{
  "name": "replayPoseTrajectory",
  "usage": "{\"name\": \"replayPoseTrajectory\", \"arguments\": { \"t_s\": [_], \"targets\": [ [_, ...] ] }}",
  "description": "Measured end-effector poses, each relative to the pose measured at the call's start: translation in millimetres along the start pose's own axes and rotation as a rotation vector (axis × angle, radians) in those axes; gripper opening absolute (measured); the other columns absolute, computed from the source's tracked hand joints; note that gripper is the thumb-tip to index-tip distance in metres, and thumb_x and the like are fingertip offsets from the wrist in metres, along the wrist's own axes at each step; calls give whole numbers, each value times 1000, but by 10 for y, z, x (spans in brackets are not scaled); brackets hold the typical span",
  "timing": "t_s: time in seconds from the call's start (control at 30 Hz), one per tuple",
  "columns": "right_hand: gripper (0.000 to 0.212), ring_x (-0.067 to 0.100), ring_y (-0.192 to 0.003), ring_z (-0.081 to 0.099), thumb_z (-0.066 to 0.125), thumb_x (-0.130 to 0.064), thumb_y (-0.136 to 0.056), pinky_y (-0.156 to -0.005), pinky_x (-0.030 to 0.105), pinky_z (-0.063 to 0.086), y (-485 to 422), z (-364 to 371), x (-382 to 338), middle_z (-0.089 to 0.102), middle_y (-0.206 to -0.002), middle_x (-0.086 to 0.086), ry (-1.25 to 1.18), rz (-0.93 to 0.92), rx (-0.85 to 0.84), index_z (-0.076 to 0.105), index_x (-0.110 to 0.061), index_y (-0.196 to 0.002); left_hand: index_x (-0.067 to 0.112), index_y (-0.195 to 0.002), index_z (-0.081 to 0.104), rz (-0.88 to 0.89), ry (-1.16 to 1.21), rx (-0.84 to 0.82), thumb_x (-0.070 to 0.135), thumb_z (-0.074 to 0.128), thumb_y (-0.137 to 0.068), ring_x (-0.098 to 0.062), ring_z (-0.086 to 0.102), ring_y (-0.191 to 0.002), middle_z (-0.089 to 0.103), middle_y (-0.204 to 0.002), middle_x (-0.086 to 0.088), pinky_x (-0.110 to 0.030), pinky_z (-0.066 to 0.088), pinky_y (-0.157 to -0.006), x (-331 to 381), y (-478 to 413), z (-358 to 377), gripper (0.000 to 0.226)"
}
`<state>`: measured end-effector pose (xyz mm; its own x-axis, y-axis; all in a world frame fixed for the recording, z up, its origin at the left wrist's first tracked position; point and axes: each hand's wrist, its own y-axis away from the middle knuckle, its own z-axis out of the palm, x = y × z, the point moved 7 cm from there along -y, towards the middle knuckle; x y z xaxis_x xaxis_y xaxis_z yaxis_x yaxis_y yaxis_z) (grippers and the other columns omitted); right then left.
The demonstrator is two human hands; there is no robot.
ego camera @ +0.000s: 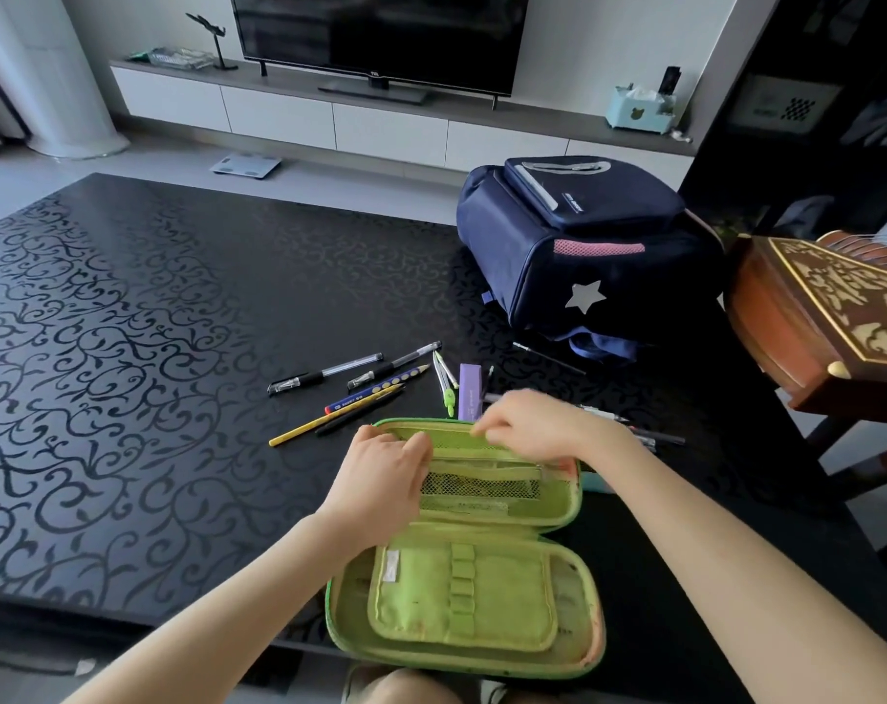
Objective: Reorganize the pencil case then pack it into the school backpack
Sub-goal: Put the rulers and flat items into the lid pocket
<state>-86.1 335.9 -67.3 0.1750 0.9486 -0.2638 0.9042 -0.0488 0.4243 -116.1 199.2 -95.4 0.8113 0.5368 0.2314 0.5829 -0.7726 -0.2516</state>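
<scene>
A view looking down from a person's head at a lime-green pencil case lying unzipped and spread flat at the near edge of a black table with a scrolling vine pattern. The near half of the case, just below both hands, shows a padded flap with a row of elastic loops. The far half, under the hands, has a mesh pocket. The left hand rests on the left end of the far half, its fingers curled round the edge by the mesh pocket. The right hand is at the far rim of the same half, thumb and fingertips pinched on the rim. Whether it holds fabric or a zip pull cannot be told. Just beyond the left hand, loose on the table, lie two clear gel pens, a blue pencil with pale dots, a yellow pencil and a black pen, all slanting the same way. Just beyond the right hand are a compass with a green hinge and a purple box, and more pens poke out to the right of that wrist. Well beyond the right hand stands a navy backpack with a silver star and pink mesh trim, its zips closed. Far to the right of the right hand, a carved wooden instrument juts in.
</scene>
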Motion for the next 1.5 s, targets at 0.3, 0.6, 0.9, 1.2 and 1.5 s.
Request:
{"name": "replayPoseTrajectory", "arguments": {
  "t_s": [0.3,0.6,0.9,1.2,1.5],
  "targets": [
    [39,26,-108,50,48,-6,-93,-75,32,37,-637,-258,488,60,-117,4,293,112,470,56,-24,-127,27,-73,66,79,2,-4,20,64,-69,-16,61,-66,66,-66,13,-31,43,-69,-76,-178,-168,9],
    [16,22,-62,58,85,-21,-58,-48,27,37,-735,-262,471,62,-64,-1,665,-190,500,70,-19,-64,28,-70,66,-18,89,71,24,54,-72,-15,58,-71,64,-70,14,-28,37,-69,-328,-423,-257,12],
    [25,30,-102,60,50,8,-81,-68,32,45,-648,-359,1270,66,-105,17,537,366,405,63,-2,-101,28,-70,68,-54,70,73,26,59,-70,-20,60,-76,65,-76,11,-30,34,-70,-402,-386,-111,9],
    [12,33,-87,56,47,5,-85,-59,30,34,-578,-247,1307,58,-89,16,219,347,380,54,-3,-88,34,-68,65,61,-24,87,36,62,-71,-15,54,-70,57,-73,15,-27,31,-70,-188,-128,-134,5],
    [11,12,-56,48,59,-3,-81,-51,23,32,-91,-515,921,52,-60,-2,-220,108,673,57,-8,-71,33,-72,62,65,18,78,29,74,-71,-16,55,-69,60,-74,15,-26,27,-74,-112,17,-116,12]
  ]
}}
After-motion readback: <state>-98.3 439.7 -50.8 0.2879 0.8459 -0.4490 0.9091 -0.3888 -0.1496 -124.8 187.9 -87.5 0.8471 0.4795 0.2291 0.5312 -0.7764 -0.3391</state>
